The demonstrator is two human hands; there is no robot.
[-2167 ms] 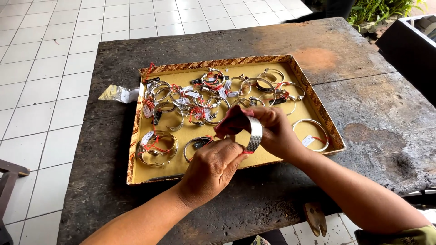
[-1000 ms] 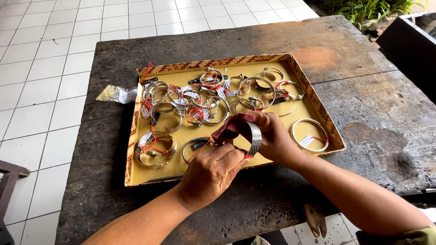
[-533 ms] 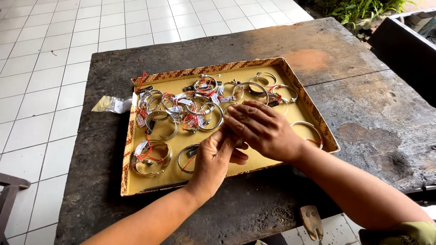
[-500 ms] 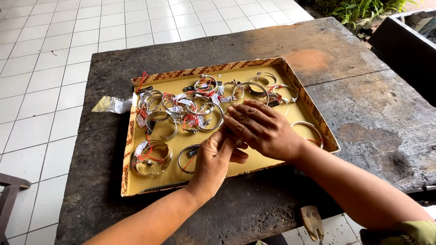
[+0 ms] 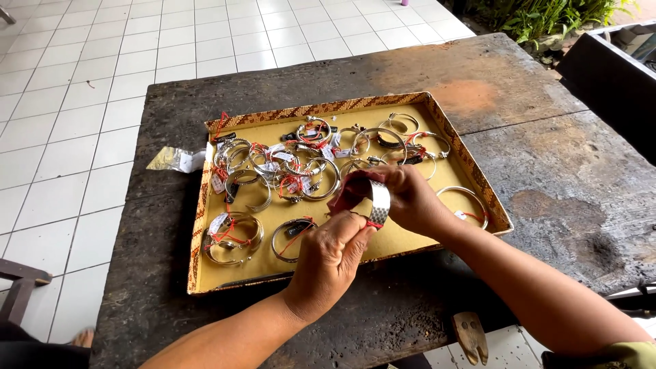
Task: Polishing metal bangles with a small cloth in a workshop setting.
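Note:
A wide silver cuff bracelet [image 5: 378, 201] with a red string is held above the front of a shallow yellow tray [image 5: 424, 240]. My right hand [image 5: 408, 197] grips the cuff from the right side. My left hand [image 5: 331, 258] reaches up from below, its fingertips pinching the cuff's lower edge and the red string. Several silver bangles with red tags [image 5: 287, 171] lie in a heap in the tray's back half.
The tray rests on a dark, weathered wooden table [image 5: 547, 171]. A small clear plastic bag [image 5: 176, 159] lies left of the tray. One single bangle [image 5: 466, 204] sits at the tray's right edge, two [image 5: 232, 236] at the front left. White floor tiles [image 5: 68, 137] lie beyond.
Half a second ago both hands were flat and low over the tray; now they have lifted the silver cuff and hold it up between them again.

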